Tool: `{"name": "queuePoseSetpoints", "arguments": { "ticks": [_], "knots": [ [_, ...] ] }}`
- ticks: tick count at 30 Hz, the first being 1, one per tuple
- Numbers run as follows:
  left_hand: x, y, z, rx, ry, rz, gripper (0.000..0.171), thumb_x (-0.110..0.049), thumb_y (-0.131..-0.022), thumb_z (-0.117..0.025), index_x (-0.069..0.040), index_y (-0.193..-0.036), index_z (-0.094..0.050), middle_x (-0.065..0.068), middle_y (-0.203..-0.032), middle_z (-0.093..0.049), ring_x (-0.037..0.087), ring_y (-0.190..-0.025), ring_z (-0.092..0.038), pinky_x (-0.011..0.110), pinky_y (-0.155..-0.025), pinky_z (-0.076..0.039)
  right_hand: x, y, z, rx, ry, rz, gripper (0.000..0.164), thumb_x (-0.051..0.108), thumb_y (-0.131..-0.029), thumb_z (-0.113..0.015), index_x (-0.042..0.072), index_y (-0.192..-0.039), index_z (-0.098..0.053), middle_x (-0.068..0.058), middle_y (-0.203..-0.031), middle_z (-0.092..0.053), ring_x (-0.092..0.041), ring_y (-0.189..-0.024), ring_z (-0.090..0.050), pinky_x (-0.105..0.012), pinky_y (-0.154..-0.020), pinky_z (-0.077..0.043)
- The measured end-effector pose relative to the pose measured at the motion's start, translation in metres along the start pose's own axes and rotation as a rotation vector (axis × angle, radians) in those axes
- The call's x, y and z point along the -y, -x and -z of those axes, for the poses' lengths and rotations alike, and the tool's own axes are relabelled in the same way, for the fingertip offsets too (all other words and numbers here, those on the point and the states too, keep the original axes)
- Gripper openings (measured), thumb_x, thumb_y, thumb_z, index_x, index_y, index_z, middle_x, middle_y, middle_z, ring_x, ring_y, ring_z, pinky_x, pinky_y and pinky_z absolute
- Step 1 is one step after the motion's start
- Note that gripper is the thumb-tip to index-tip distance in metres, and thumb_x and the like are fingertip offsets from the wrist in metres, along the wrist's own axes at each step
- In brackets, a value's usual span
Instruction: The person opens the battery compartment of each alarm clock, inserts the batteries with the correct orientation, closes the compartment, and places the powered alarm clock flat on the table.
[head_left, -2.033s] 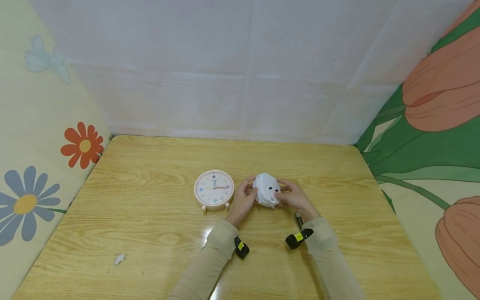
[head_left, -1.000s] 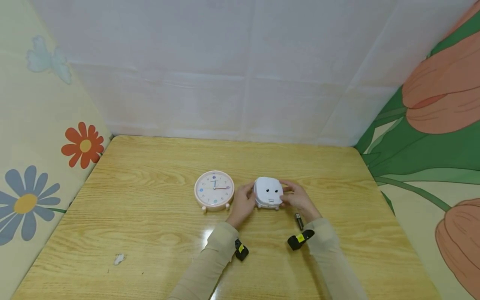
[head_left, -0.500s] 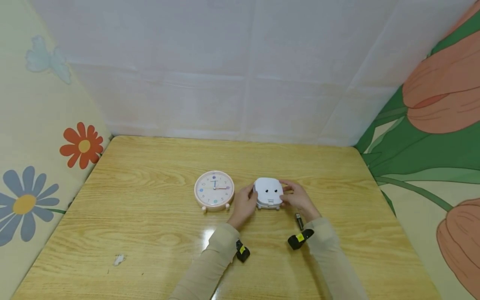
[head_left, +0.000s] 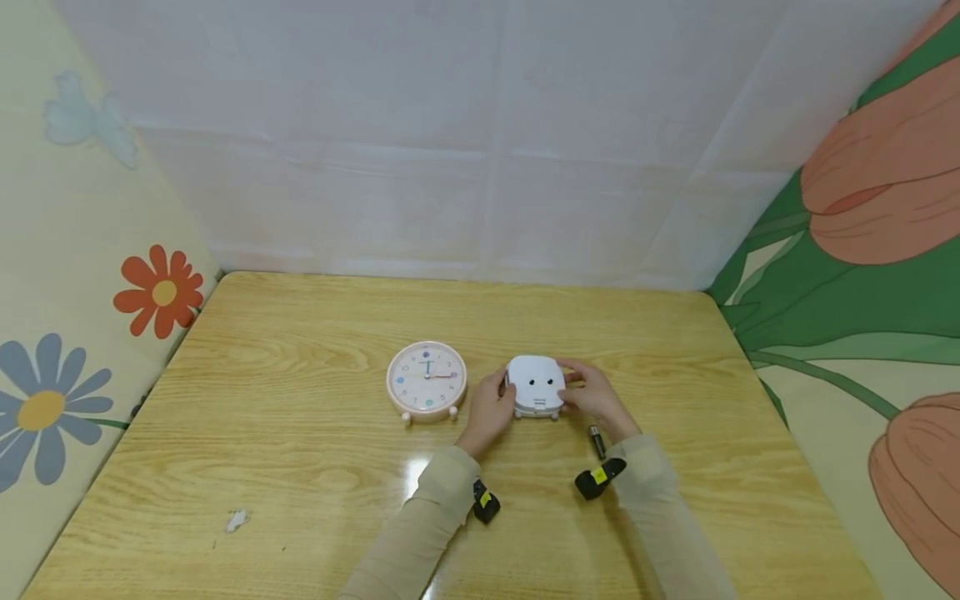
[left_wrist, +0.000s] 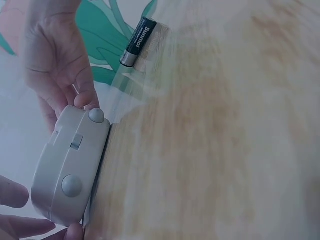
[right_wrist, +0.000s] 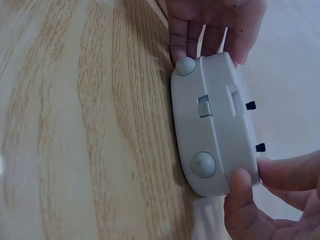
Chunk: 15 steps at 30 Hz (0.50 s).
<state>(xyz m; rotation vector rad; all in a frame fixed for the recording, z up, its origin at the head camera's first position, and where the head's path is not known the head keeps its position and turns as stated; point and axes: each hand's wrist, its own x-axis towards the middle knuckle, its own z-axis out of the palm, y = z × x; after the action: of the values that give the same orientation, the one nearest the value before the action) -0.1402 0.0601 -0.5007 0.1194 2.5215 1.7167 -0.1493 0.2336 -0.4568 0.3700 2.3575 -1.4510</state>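
A small white alarm clock (head_left: 536, 382) with rounded corners lies back side up on the wooden table. Two black knobs stick out of its back, and two ball feet and a small slide switch (right_wrist: 204, 107) show on the side facing me. My left hand (head_left: 487, 412) holds its left edge, thumb along the top and fingertips low at the side. On the opposite edge my right hand (head_left: 597, 398) grips it with thumb and fingers. A dark AA-type battery (left_wrist: 138, 42) with a silver end lies beside my right wrist.
Left of my left hand is a round pink alarm clock (head_left: 427, 379), face up with its feet toward me. A small white scrap (head_left: 236, 521) lies on the table (head_left: 300, 467) at the front left. A white cloth wall (head_left: 480, 150) rises behind the table.
Two seconds ago the white clock was tilted between both hands; it has been turned down flat, knobs facing up. Since half a second ago the hands have hardly moved.
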Motion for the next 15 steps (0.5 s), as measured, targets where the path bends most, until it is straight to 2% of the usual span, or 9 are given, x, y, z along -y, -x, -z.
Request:
{"name": "queuePoseSetpoints", "arguments": {
  "ticks": [5, 8, 12, 15],
  "knots": [
    [0.0026, -0.0003, -0.0003, -0.002, -0.015, -0.015, 0.039, -0.007, -0.088, -0.047, 0.011, -0.123, -0.049, 0.026, -0.114, -0.055, 0.035, -0.107, -0.051, 0.044, -0.093, -0.039, 0.0004, 0.0005, 0.0001, -0.002, 0.012, -0.002, 0.058, -0.012, -0.081, -0.055, 0.002, -0.136, -0.04, -0.025, -0.115, -0.046, -0.023, -0.079, -0.053, -0.033, -0.066, -0.053],
    [0.0035, -0.0012, -0.0009, -0.007, -0.021, -0.019, 0.039, -0.006, -0.087, -0.047, 0.012, -0.122, -0.05, 0.026, -0.111, -0.056, 0.034, -0.104, -0.052, 0.043, -0.091, -0.04, 0.0008, 0.0009, -0.0005, -0.01, 0.03, 0.002, 0.058, -0.011, -0.081, -0.055, 0.003, -0.135, -0.041, -0.024, -0.115, -0.046, -0.024, -0.082, -0.053, -0.031, -0.066, -0.053],
    [0.0039, -0.0014, -0.0012, -0.01, -0.033, -0.017, 0.04, -0.007, -0.086, -0.049, 0.011, -0.121, -0.051, 0.019, -0.096, -0.058, 0.028, -0.091, -0.053, 0.04, -0.082, -0.043, 0.0011, 0.0023, -0.0005, -0.023, 0.073, 0.037, 0.056, -0.01, -0.081, -0.056, 0.002, -0.134, -0.043, -0.023, -0.113, -0.047, -0.029, -0.09, -0.052, -0.032, -0.068, -0.052],
    [0.0036, -0.0013, -0.0009, -0.013, -0.043, -0.016, 0.04, -0.007, -0.085, -0.051, 0.011, -0.121, -0.052, 0.013, -0.086, -0.056, 0.024, -0.083, -0.051, 0.036, -0.075, -0.044, 0.0009, 0.005, -0.0001, -0.048, 0.156, 0.092, 0.052, -0.006, -0.081, -0.058, 0.001, -0.131, -0.046, -0.023, -0.113, -0.049, -0.032, -0.096, -0.052, -0.034, -0.07, -0.051]
  ]
}}
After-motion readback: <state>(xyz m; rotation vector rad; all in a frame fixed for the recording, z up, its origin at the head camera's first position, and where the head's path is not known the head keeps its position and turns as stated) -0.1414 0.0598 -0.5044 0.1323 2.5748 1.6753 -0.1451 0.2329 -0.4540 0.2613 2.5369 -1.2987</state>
